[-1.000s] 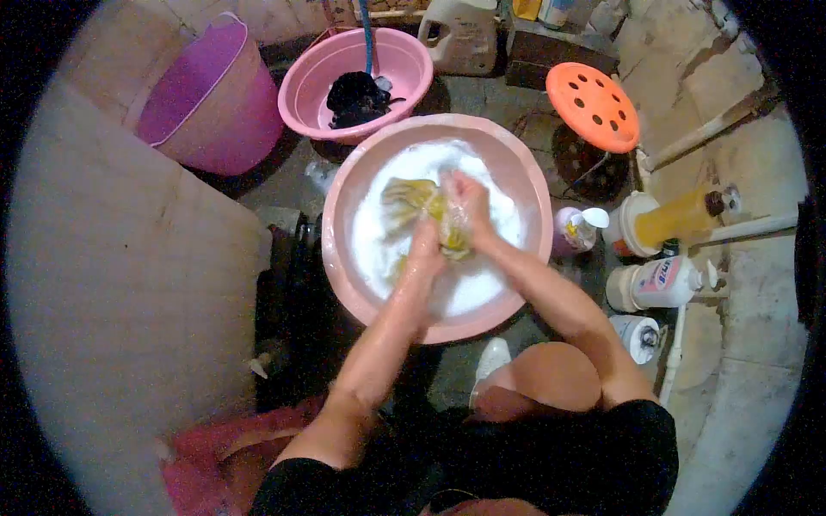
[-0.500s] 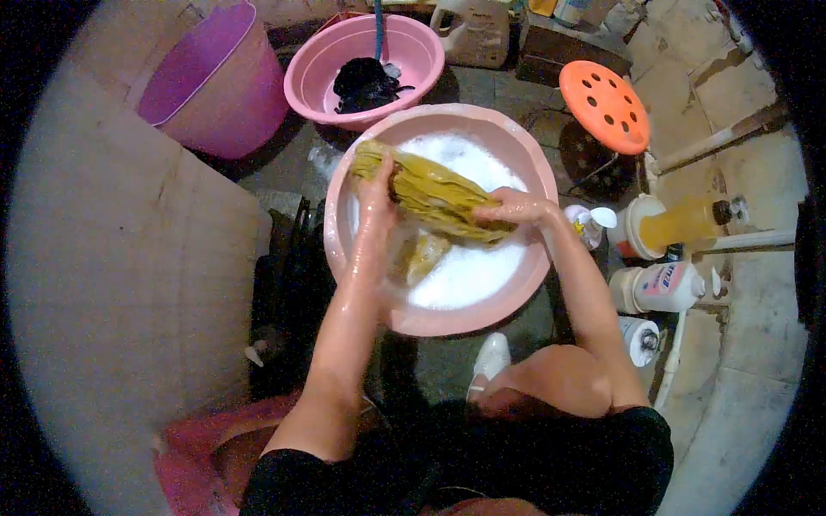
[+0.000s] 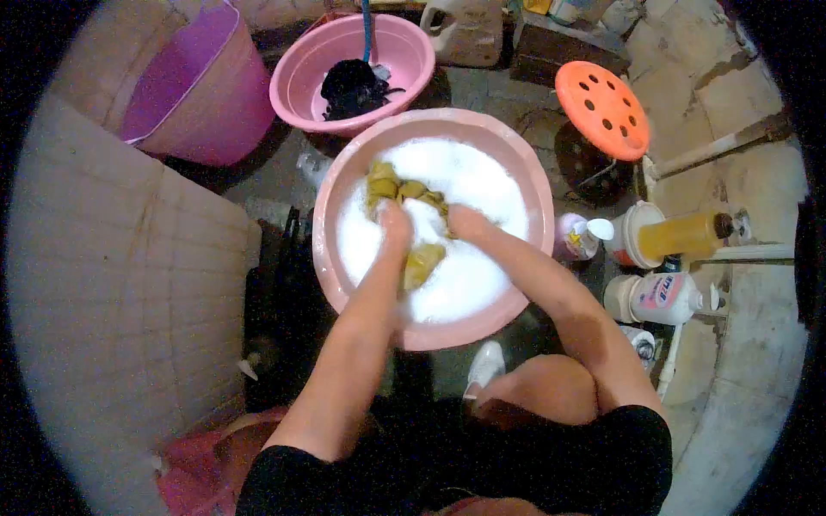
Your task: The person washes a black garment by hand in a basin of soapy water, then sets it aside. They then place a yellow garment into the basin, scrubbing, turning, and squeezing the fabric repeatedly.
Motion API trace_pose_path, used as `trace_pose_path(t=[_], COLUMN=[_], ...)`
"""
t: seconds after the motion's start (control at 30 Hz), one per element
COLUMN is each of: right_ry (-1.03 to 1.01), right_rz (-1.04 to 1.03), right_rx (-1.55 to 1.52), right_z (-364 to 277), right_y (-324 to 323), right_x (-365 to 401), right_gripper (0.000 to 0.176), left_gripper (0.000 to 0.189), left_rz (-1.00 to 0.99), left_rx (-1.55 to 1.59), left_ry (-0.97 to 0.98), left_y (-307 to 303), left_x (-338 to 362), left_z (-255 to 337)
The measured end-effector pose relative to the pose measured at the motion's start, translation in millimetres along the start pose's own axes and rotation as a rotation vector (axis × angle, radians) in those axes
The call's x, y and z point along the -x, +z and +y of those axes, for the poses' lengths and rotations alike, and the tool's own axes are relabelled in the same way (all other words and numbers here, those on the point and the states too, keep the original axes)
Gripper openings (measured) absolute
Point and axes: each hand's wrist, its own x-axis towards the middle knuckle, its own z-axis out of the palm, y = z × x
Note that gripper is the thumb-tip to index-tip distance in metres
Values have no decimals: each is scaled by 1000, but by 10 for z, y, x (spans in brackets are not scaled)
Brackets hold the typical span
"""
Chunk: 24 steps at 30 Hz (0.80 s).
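A large pink basin [image 3: 537, 206] holds white suds [image 3: 473, 288] and a wet yellow-green cloth [image 3: 381, 182]. Part of the cloth shows above the foam, and another piece of it surfaces lower down, right of my left wrist. My left hand [image 3: 395, 222] is at the cloth's left part, its fingers sunk in the foam. On the right end of the cloth is my right hand [image 3: 465, 223], with its fingers also hidden by suds and cloth. Whether either hand grips the cloth cannot be made out.
Behind stands a smaller pink basin [image 3: 292, 73] with dark cloth [image 3: 353, 89] and a hose [image 3: 367, 34]. A purple tub [image 3: 219, 112] is at the upper left. An orange stool [image 3: 602, 110] and several bottles, one with yellow liquid [image 3: 684, 236], line the right side.
Both hands have gone down into the suds with the yellow-green cloth, which was stretched between them above the foam. The cloth is now bunched and partly submerged. The view has shifted slightly.
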Motion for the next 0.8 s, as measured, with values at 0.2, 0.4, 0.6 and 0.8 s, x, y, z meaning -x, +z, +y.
trace_pose_path(t=[0.2, 0.4, 0.6, 0.8], right_ry=[-326, -440, -32, -592], right_rz=[61, 229, 441, 530], right_rx=[-190, -252, -337, -164], right_z=[-446, -1303, -555, -998], right_y=[-967, -960, -536, -513], right_x=[448, 1223, 422, 876], right_gripper=[46, 46, 18, 21], left_gripper=[61, 47, 40, 43], left_rz=[-443, -523, -403, -335], left_rx=[1455, 1520, 1753, 1851], left_ry=[-441, -201, -206, -228], left_y=[-1038, -960, -667, -668], left_x=[577, 827, 1174, 1353], left_z=[506, 605, 836, 907])
